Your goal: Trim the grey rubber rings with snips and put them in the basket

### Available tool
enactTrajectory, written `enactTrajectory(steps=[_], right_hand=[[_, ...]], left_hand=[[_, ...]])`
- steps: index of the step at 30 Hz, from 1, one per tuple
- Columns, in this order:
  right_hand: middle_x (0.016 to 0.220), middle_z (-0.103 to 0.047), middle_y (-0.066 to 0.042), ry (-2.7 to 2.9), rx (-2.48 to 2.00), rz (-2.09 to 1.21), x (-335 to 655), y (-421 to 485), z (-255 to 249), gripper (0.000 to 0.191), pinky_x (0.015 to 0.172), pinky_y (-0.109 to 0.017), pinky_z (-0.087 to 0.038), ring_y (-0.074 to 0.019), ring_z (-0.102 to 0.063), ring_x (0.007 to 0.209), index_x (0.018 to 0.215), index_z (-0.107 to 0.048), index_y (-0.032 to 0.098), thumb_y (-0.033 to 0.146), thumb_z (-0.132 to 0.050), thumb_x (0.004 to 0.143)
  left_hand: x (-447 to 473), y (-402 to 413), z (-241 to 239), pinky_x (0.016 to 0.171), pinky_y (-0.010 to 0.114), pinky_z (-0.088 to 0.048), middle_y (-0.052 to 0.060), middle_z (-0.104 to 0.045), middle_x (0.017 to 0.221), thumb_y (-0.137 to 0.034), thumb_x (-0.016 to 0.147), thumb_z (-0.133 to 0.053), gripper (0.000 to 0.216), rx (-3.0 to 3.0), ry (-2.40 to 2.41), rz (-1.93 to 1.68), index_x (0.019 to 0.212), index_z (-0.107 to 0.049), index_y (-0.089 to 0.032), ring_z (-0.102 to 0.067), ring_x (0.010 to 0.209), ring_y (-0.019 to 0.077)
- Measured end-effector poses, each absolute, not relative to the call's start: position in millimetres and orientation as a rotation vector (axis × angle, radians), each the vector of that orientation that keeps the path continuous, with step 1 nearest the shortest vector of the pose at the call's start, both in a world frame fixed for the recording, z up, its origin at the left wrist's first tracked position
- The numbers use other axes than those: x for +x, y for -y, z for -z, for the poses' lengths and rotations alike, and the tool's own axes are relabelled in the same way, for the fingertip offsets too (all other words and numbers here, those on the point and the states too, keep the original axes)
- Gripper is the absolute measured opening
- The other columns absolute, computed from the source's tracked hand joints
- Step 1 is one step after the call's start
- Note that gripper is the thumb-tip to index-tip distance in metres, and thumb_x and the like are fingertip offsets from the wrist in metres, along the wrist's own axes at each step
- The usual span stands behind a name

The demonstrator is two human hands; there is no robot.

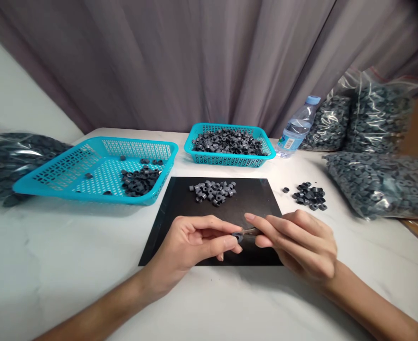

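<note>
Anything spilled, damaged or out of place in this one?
Nothing clearly looks spilled or damaged. One dark ring lies by itself on the white tabletop, between the black mat and the loose pile of rings, so it looks slightly stray.

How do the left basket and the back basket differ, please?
The left basket looks larger in view than the back basket. The left basket's rings gather mostly at its right end; the back basket's spread across it in a heap. Both are blue and perforated.
</note>
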State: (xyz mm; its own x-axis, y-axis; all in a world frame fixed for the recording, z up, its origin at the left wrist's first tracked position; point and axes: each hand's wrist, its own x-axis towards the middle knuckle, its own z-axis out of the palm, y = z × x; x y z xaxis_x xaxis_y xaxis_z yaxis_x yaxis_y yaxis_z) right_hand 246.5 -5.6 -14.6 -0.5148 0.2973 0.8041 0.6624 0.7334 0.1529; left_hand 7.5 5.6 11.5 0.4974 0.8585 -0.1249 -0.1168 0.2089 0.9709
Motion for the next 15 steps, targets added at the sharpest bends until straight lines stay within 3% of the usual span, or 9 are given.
enactTrajectory(steps=[5, 15], right_hand=[[0.092, -0.081, -0.003, 2.101, -0.762, 0.507, 248.5, 5.4, 18.8, 0.053, 0.06, -0.033, -0.049, -0.0168, -0.063, 0.069, 0.149, -0.054, 0.017, 0.015, -0.067, 0.097], [0.096, -0.077, -0.005, 2.021, -0.905, 0.374, 247.7, 1.1, 22.5, 0.056, 0.066, -0.031, -0.046, -0.0172, -0.057, 0.072, 0.15, -0.053, 0.022, 0.008, -0.064, 0.097]], left_hand=[[6.9, -5.9, -9.0, 0.06, 0.015, -0.051, 0.004, -0.081, 0.082, -0.018, 0.084, -0.081, 0.014, 1.177, -0.81, -0.798, 0.097, -0.086, -0.023, -0.073, 0.077, 0.0131], [7.5, -6.1, -10.5, 0.062, 0.016, -0.054, 0.003, -0.079, 0.086, -0.02, 0.078, -0.087, 0.017, 1.163, -0.865, -0.816, 0.094, -0.086, -0.024, -0.073, 0.079, 0.0145]])
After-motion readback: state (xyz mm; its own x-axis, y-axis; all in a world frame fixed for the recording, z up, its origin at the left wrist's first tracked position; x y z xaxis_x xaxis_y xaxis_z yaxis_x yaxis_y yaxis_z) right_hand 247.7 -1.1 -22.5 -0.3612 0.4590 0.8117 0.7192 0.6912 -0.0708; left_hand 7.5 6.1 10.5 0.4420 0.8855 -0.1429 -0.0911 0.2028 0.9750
